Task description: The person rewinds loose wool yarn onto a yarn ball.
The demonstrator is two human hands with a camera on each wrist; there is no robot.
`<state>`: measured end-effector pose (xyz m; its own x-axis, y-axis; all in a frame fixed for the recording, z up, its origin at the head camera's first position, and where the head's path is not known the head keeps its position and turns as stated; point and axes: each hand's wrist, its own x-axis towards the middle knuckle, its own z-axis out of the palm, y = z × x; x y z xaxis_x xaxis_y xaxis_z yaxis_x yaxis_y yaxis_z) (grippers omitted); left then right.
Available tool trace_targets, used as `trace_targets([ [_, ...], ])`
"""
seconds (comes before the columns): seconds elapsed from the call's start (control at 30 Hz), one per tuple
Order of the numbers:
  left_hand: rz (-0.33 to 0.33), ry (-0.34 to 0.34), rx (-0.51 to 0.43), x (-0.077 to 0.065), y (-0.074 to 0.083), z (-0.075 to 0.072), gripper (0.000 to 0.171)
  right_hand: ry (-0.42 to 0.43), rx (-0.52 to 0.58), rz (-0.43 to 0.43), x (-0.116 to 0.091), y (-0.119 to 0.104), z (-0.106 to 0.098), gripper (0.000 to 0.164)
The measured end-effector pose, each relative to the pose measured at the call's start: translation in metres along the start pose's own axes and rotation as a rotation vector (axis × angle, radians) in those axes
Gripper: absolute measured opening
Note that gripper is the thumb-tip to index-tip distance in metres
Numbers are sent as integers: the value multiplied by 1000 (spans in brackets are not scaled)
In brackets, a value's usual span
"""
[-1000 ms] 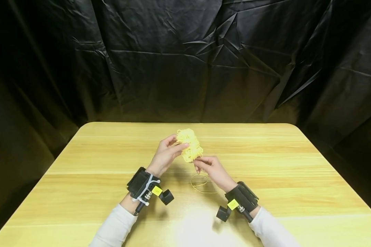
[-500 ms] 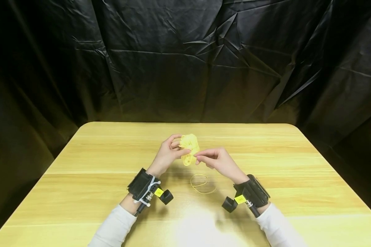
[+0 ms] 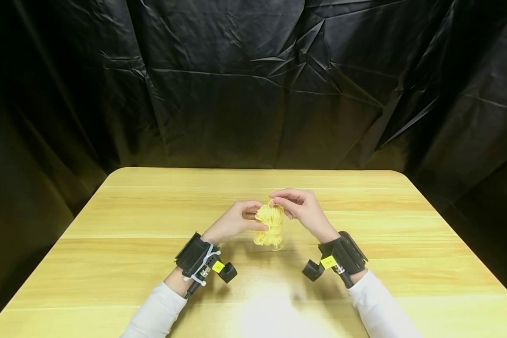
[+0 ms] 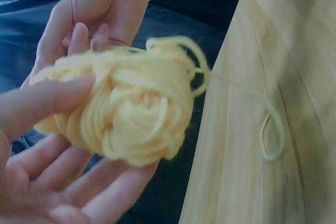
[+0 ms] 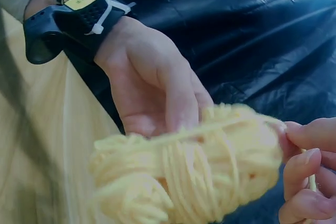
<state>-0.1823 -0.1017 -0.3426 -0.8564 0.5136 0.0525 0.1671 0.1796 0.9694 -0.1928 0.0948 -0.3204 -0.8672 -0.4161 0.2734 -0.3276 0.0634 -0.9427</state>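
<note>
A small skein of yellow yarn hangs over the middle of the table. My left hand grips it from the left, with the thumb across the near side and the fingers behind. At the skein's upper end in the head view, my right hand pinches a strand between thumb and forefinger. The right wrist view shows that strand drawn along the skein to the right fingertips. Strands are wrapped crosswise round the skein's middle. A loose tail of yarn trails off to the side in the left wrist view.
The wooden table spreads out beneath both hands, a bright glare near its front edge. Black sheeting hangs behind it. Each wrist wears a black strap and a small camera.
The skein has come nearer, to the right, and turned more upright in my left hand. My right hand has gone from its lower end up and round to its upper end with the strand.
</note>
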Motion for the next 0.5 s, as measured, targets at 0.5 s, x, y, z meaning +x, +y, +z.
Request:
trace_targets([
  [0.5,53,174,-254,-1,7,-1,46,61,74,203,-7,46,16,19],
])
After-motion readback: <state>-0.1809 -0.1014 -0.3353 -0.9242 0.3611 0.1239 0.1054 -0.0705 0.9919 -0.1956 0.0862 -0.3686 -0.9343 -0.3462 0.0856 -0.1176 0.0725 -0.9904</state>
